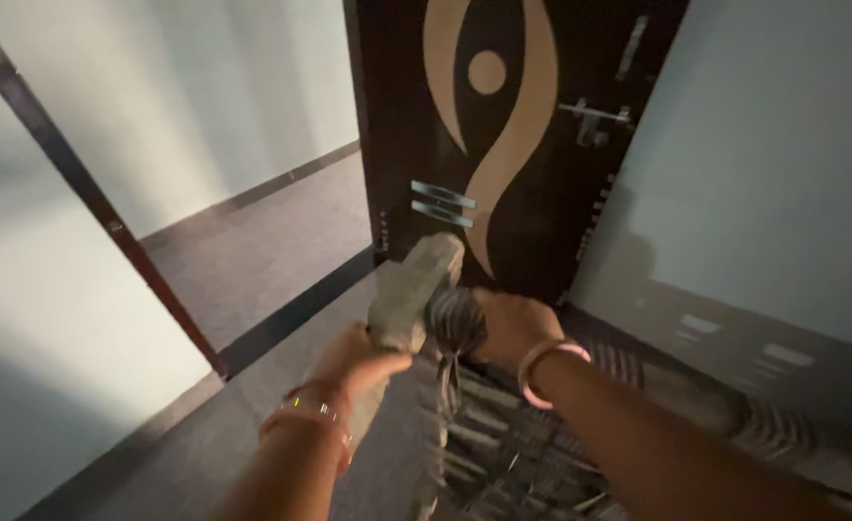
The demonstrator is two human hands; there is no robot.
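Both hands clamped on striped mat (445,318): left hand (353,357) gripping rolled end, right hand (508,323) bunching beside it. Mat half lifted, rest trailing below on floor (252,260); dark door (532,145) just ahead.

From my remote seat I find only one thing that could be a sign: a pair of small silver rectangular plates (442,205) on the far dark brown door (541,193), towards its left side. They are stacked one above the other, the lower one shifted slightly right, and both are tilted with the view. Just right of them runs a large tan S-shaped emblem with a round dot (503,145), painted on the door face. I see no packages and no screens.
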